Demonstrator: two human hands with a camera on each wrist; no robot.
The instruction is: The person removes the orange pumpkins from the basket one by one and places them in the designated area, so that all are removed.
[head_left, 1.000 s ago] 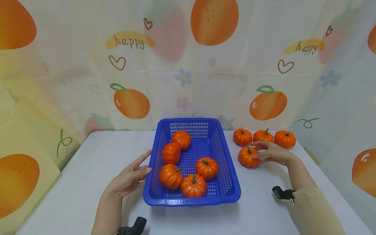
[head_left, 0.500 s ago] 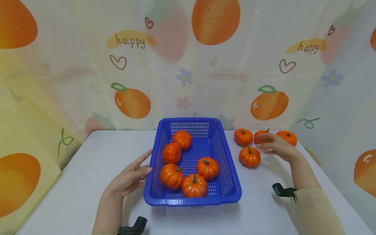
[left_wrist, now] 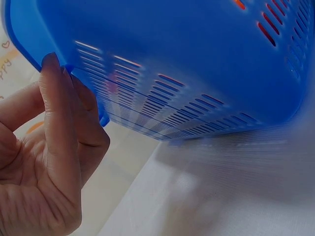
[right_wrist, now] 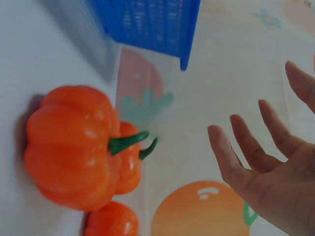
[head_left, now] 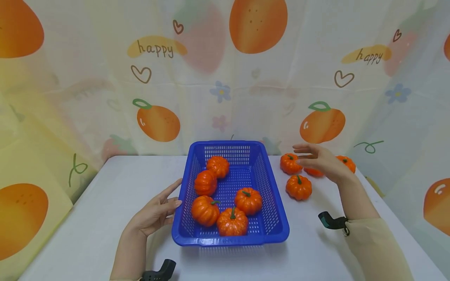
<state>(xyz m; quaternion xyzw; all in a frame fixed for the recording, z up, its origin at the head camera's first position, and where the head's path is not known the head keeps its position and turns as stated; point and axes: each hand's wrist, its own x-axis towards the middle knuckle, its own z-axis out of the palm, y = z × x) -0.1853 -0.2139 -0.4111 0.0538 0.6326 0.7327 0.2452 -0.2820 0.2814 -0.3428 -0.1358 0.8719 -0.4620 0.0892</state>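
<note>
Presently, the step in hand seems to be choosing a pumpkin to take: five pumpkins lie inside the blue basket, and four more stand on the table, to the right of it. The left hand holds the basket at its rim by thumb and fingers, while the right hand, with its fingers extended and nothing in them, hovers over the back row. The next move, I think, calls for lowering it and closing it around one pumpkin, perhaps the front pumpkin, which is easily reached
</note>
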